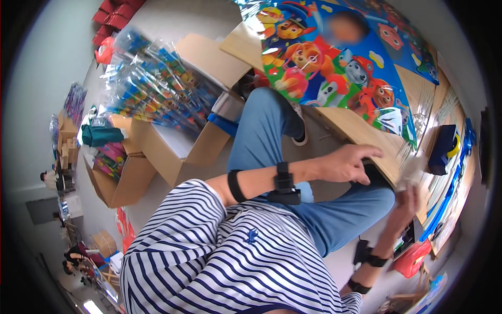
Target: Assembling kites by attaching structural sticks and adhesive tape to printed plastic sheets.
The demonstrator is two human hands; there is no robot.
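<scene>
My left hand lies palm down on the edge of a wooden table, fingers loosely spread and holding nothing. Just beyond it a large glossy sheet printed with cartoon dogs covers the tabletop. My right hand is raised beside the table edge, pinching a small clear plastic wrapper. Both wrists wear black bands. My striped shirt and blue jeans fill the lower middle of the view.
Open cardboard boxes to my left hold bundles of colourful wrapped packets. A dark blue and yellow tape dispenser sits on the table. A red object lies under my right arm. Other people sit far off at lower left.
</scene>
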